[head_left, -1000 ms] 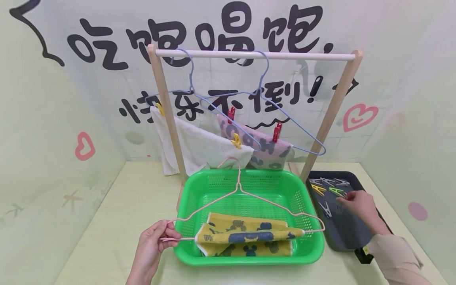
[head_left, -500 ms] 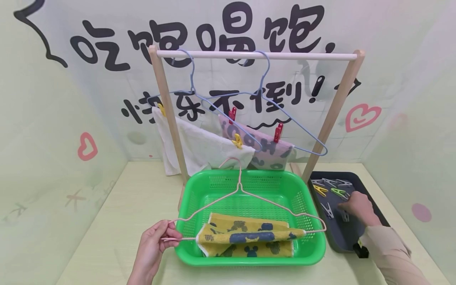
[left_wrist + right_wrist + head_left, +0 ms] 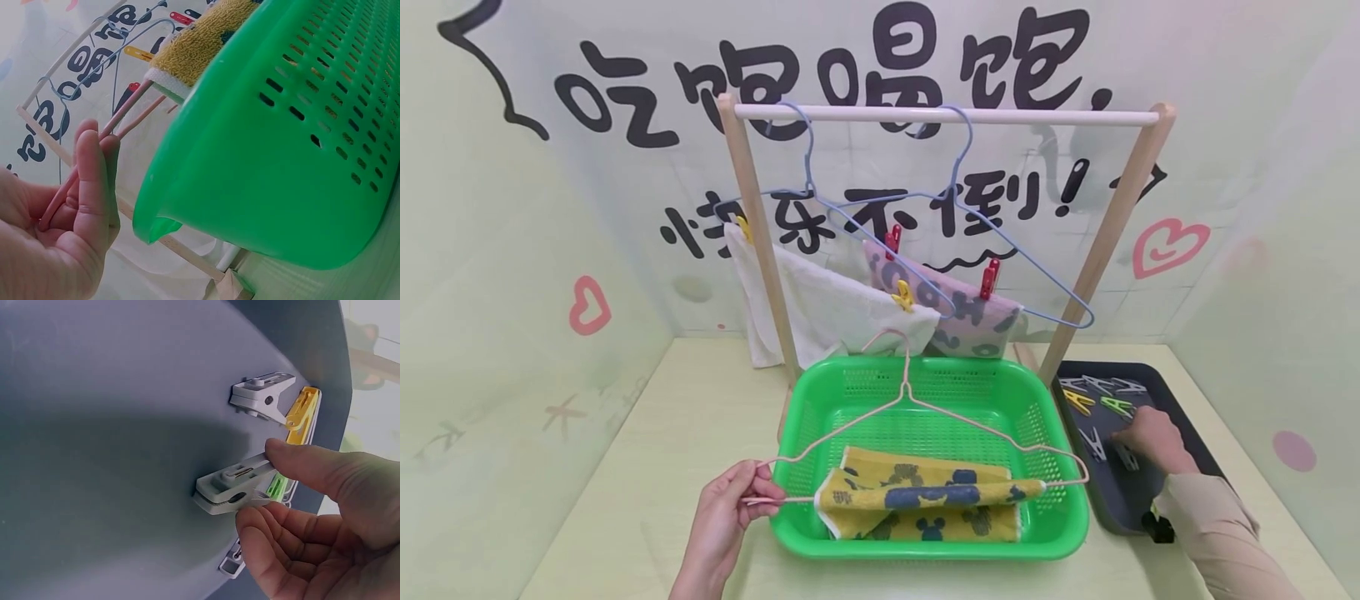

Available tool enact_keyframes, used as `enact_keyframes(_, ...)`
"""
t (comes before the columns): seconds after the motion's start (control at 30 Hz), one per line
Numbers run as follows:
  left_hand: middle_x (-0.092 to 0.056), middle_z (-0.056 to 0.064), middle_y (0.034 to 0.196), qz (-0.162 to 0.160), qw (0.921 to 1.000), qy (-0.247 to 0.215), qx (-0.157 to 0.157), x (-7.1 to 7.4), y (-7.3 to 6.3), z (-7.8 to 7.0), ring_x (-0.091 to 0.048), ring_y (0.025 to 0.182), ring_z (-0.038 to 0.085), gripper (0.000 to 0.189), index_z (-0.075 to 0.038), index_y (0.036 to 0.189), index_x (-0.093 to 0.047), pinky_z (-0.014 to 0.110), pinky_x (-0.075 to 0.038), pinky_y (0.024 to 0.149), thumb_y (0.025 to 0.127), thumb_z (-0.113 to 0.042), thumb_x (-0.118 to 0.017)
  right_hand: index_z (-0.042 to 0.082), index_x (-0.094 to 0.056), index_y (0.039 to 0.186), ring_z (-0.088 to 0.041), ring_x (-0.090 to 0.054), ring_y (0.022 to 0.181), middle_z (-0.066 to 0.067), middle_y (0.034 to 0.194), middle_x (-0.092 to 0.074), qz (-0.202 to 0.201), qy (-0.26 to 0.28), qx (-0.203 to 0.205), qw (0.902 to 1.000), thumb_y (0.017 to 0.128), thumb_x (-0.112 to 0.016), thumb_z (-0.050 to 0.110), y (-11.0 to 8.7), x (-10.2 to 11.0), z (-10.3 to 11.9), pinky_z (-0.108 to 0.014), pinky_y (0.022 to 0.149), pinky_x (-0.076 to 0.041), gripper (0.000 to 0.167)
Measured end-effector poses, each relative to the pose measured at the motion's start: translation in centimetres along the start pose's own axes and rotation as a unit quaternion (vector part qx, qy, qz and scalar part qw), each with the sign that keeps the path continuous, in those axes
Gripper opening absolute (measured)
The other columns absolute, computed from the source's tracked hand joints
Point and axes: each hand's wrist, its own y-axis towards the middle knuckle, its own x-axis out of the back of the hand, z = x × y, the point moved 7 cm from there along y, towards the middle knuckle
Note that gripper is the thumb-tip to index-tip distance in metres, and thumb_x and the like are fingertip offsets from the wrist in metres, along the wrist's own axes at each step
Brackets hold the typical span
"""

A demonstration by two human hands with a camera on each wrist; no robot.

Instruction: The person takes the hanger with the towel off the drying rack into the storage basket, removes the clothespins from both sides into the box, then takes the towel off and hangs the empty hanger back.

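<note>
My left hand (image 3: 722, 508) grips the left end of a pink clothes hanger (image 3: 951, 414), its wire passing between thumb and fingers. A yellow hand towel (image 3: 951, 500) with blue mouse-head prints hangs folded over the hanger's lower bar, partly inside the green basket (image 3: 925, 548). In the right wrist view my right hand (image 3: 319, 519) pinches the handles of a light grey clothespin (image 3: 228, 484) between thumb and forefinger, low over the dark tray (image 3: 94, 487). Other grey clothespins, a yellow clothespin (image 3: 1078, 402) and a green clothespin (image 3: 1117, 406) lie around it in the tray.
Behind the basket stands a wooden rack with a white rail (image 3: 947, 116). Two blue hangers (image 3: 1022, 254) hang from it, bearing a white towel (image 3: 820, 300) with yellow clothespins and a pink printed towel (image 3: 973, 317) with red ones.
My right hand has moved a little down within the tray, from beside the green clothespin, and a grey clothespin now shows at its fingertips. The left hand keeps its hold on the hanger.
</note>
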Motion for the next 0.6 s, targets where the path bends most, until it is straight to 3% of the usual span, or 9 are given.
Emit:
enact_keyframes(0.3, -0.067, 0.001, 0.07, -0.013, 0.9999, 0.002, 0.005, 0.1, 0.1, 0.0, -0.065, 0.064, 0.008, 0.032, -0.008, 0.083, -0.062, 0.02, -0.055, 0.056, 0.103, -0.016, -0.038, 0.008, -0.042, 0.059, -0.021, -0.043, 0.056, -0.005, 0.061, -0.039, 0.011, 0.006, 0.006, 0.9999, 0.077, -0.075, 0.024, 0.1, -0.6, -0.1, -0.034, 0.05, -0.038, 0.041)
enact_keyframes(0.5, -0.067, 0.0, 0.069, -0.021, 0.9998, -0.002, 0.004, 0.3, 0.2, 0.0, -0.065, 0.063, 0.008, 0.032, -0.009, 0.082, -0.062, 0.019, -0.055, 0.056, 0.103, -0.017, -0.038, 0.009, -0.042, 0.058, -0.018, -0.041, 0.053, -0.002, 0.057, -0.039, 0.002, 0.022, 0.018, 0.9996, 0.08, -0.071, 0.026, -0.3, -0.1, 0.1, -0.031, 0.046, -0.035, 0.041)
enact_keyframes(0.6, -0.067, 0.0, 0.069, -0.028, 0.9996, -0.002, 0.005, 0.4, 0.1, -0.1, -0.065, 0.063, 0.008, 0.032, -0.009, 0.082, -0.062, 0.02, -0.055, 0.056, 0.103, -0.017, -0.039, 0.004, -0.051, 0.059, -0.016, -0.042, 0.051, 0.0, 0.056, -0.045, -0.021, 0.038, 0.047, 0.998, 0.083, -0.068, 0.021, -0.9, 0.7, 1.0, -0.029, 0.045, -0.034, 0.034)
